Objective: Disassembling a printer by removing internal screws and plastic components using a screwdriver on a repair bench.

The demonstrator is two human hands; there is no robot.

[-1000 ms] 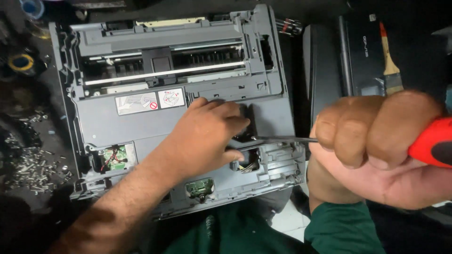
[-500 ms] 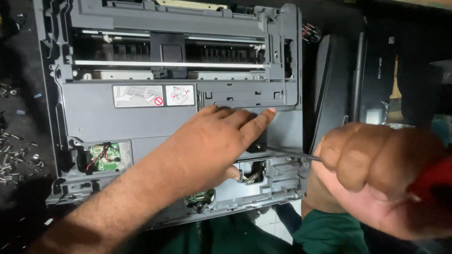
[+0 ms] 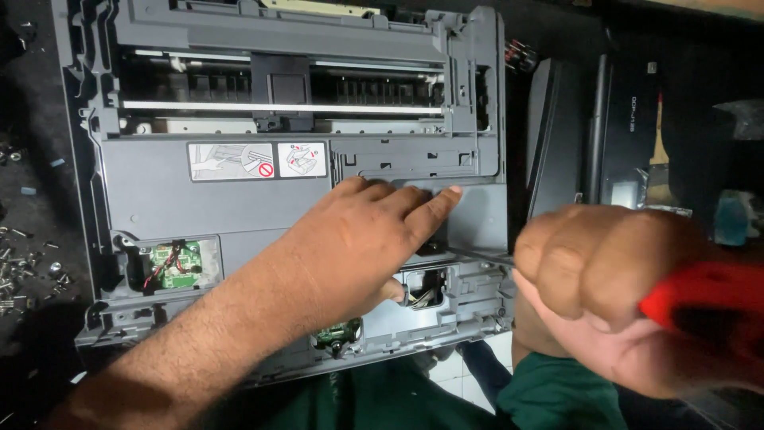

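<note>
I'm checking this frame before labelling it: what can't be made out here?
All in the head view:
- Screwdriver tip: hidden behind the left hand, so what it touches is unknown.
- Its red handle: blurred, cut off by the right edge, wrapped by the right hand.
- Opening with wires in the printer: partly covered by the left hand's fingers.
- Loose screws: too small and dark to count.

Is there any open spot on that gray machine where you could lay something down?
The flat gray panel is bare between the picture sticker above and the green circuit board below. The lower right is crowded: the left hand lies there, and the right hand works a red-handled screwdriver. Loose screws litter the left.
</note>
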